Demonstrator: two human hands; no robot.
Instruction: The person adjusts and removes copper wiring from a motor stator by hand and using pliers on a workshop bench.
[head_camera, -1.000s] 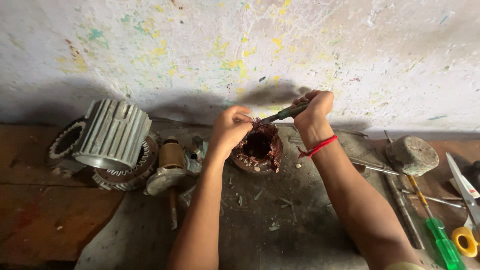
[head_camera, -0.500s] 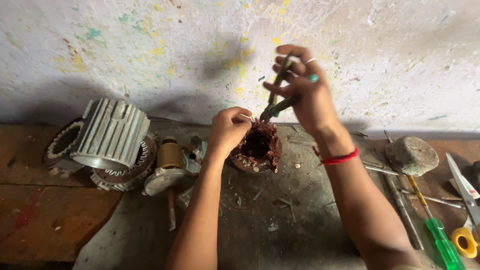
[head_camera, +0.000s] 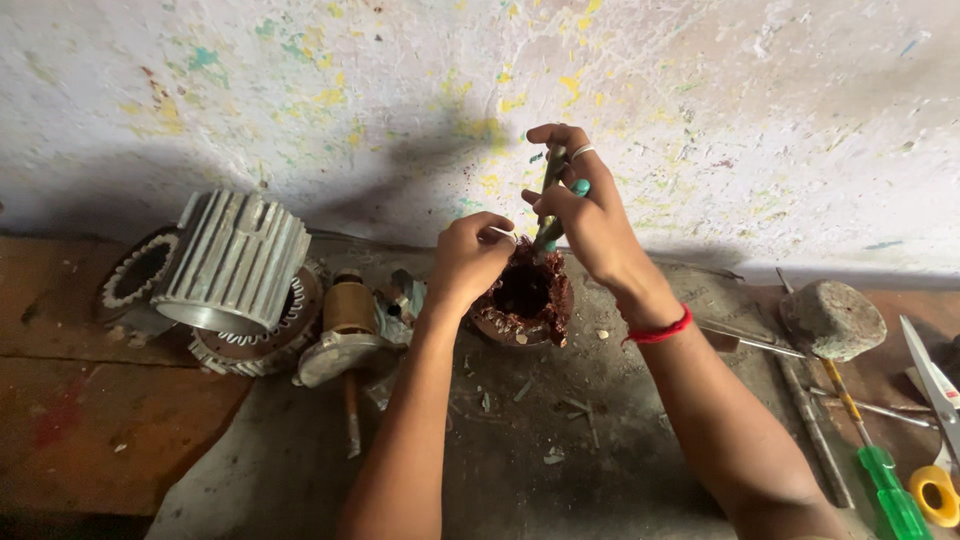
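The left hand (head_camera: 468, 258) is closed on the rim of a small round stator (head_camera: 527, 298), a ring-shaped core packed with dark reddish-brown copper winding, ragged and frayed at the top edge. The stator stands on a dusty grey sheet (head_camera: 500, 470) near the middle of the workbench, just in front of the wall. The right hand (head_camera: 585, 215) is clenched around a slim tool (head_camera: 548, 205) with a dull metal shank and a teal end, held nearly upright, its lower end at the winding. A plain ring sits on one finger and a red thread band (head_camera: 658, 331) circles the wrist.

Left of the stator lies a ribbed, cast-aluminium motor housing (head_camera: 232, 262), cylindrical and finned, resting tilted on a laminated steel ring (head_camera: 255, 345). Just beside it lies a rotor with a brass-coloured body and steel shaft (head_camera: 345, 330). Pale scraps of insulation (head_camera: 560, 430) are scattered over the sheet.

At right, a rough rounded stone (head_camera: 832, 318) sits on the bench, with thin steel rods (head_camera: 810, 420) below it. A screwdriver with a translucent green handle (head_camera: 893, 495), a roll of yellow tape (head_camera: 935, 492) and scissor blades (head_camera: 935, 385) lie at the far right edge. The wall (head_camera: 300, 100) is whitewashed, rough and flecked with yellow and green paint.
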